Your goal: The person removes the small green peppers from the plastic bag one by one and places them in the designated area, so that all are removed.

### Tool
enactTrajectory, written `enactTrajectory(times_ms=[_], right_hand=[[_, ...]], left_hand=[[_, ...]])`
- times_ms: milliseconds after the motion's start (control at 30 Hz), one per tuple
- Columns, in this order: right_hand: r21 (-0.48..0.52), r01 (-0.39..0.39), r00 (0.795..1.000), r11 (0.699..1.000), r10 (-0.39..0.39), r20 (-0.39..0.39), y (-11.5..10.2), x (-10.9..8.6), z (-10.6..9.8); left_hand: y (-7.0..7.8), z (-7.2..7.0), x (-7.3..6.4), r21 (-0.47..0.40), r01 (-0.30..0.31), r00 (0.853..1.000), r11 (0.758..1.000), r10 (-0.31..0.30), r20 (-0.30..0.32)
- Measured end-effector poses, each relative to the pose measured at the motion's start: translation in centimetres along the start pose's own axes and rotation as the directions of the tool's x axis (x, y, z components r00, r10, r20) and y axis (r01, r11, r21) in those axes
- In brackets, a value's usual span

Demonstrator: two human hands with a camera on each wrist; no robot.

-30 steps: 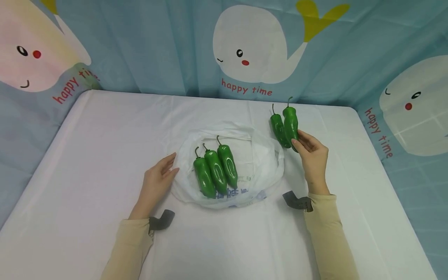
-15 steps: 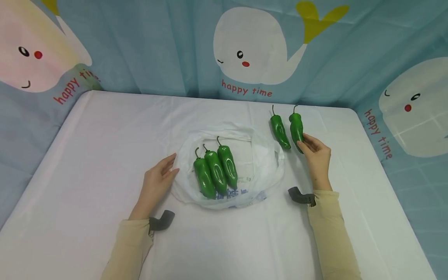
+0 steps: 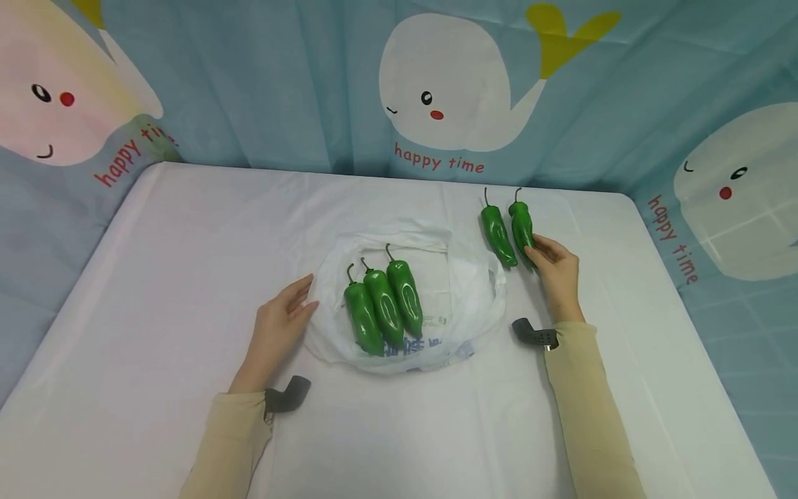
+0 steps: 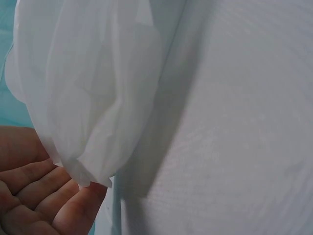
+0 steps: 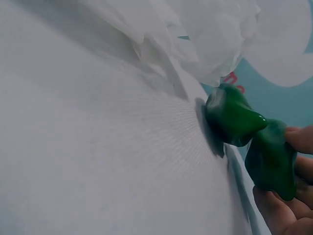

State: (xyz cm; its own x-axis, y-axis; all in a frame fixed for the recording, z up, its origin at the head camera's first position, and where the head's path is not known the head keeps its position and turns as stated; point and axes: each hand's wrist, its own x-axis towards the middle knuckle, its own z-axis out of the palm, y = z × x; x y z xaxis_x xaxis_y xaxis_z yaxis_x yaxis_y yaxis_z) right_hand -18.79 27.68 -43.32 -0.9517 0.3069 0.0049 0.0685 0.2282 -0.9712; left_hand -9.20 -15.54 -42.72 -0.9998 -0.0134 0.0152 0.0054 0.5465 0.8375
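My right hand holds a green chili pepper by its lower end, thumb on one side and fingers on the other. Just left of it a second green pepper lies on the table, stem pointing away; in the right wrist view the held pepper overlaps it. In the middle, a white plastic bag has its mouth spread wide, with three green peppers side by side inside. At the bag's left rim rests my left hand, its fingers loosely bent against the plastic and gripping nothing.
A white cloth covers the table. Behind and at both sides hangs a blue curtain printed with whales. Each wrist carries a dark camera mount.
My right hand has moved the pepper first to the right, then slightly back left, and its stem end is lower than before. The left hand and the bag stay put.
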Motion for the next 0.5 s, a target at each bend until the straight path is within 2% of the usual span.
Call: enactTrajectory(times_ms=[200,500], right_hand=[[-0.022,-0.008,1.0,1.0,0.007,-0.024,0.72,0.27,0.27],[-0.132,0.05,0.999,0.99,-0.05,0.007,0.98,0.29,0.08]], left_hand=[[0.06,-0.02,-0.04,-0.016,0.002,1.0,1.0,-0.002,0.009],[0.02,-0.04,-0.06,-0.016,-0.002,1.0,1.0,0.002,0.007]])
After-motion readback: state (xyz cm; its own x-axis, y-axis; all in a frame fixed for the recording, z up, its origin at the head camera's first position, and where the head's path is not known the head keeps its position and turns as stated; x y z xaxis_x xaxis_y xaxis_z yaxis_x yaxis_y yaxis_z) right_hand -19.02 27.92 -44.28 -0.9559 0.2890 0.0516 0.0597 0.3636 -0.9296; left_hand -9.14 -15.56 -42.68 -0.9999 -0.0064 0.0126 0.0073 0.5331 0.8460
